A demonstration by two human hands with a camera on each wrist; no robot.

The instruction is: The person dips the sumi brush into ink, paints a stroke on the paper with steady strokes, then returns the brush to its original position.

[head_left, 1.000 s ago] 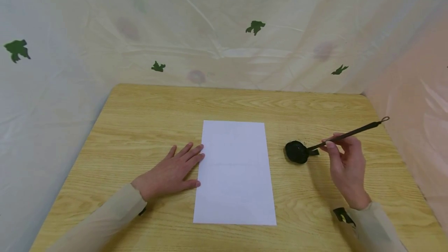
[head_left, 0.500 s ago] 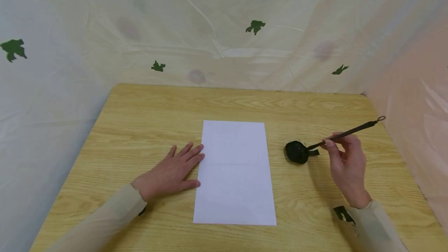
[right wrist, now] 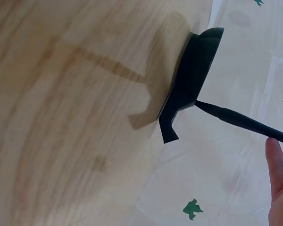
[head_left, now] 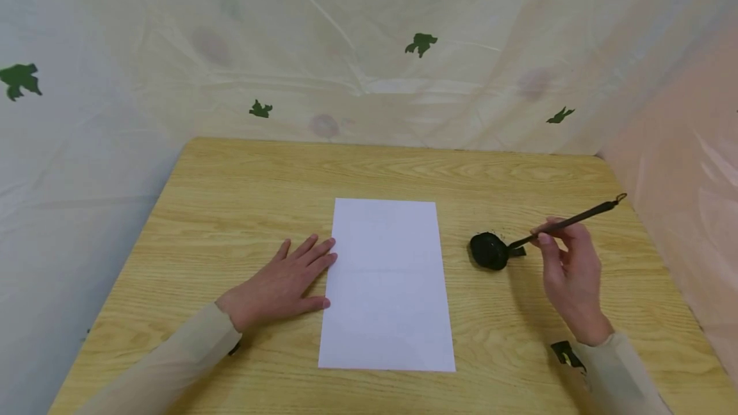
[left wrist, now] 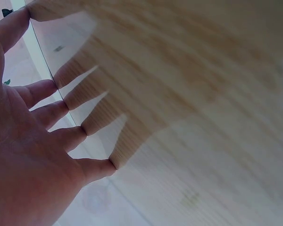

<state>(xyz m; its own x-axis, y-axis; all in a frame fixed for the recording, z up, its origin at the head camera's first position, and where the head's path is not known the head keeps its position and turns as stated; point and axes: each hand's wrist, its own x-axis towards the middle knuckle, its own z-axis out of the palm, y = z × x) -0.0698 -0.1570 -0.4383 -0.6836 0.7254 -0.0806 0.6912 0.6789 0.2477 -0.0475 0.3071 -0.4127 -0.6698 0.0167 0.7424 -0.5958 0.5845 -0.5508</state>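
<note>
The right grip (head_left: pixel 573 284) pinches a brush (right wrist: pixel 245 121), just shifted slightly leftward, at the rim of the black dish (head_left: pixel 489 250) (inking seemingly unfinished); the left grip (head_left: pixel 279 290), fingers spread, touches blank paper (head_left: pixel 385 293).

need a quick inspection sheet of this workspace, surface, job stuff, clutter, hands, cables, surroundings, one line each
Surface: wood-grain table, light brown.
Job's things: white paper, flat, no writing visible; black dish with a short tab, apart from the paper on its right; dark brush slanting, its tip at the dish's rim beside the tab.
Clutter: small dark specks by the dish, nature unclear.
Left hand: fingers spread, thumb and two fingertips at the paper's left edge.
Right hand: pinches the brush.
Cables: nothing seen.
Surroundings: pale sheeting behind the table and at both sides, with green shapes on it.
</note>
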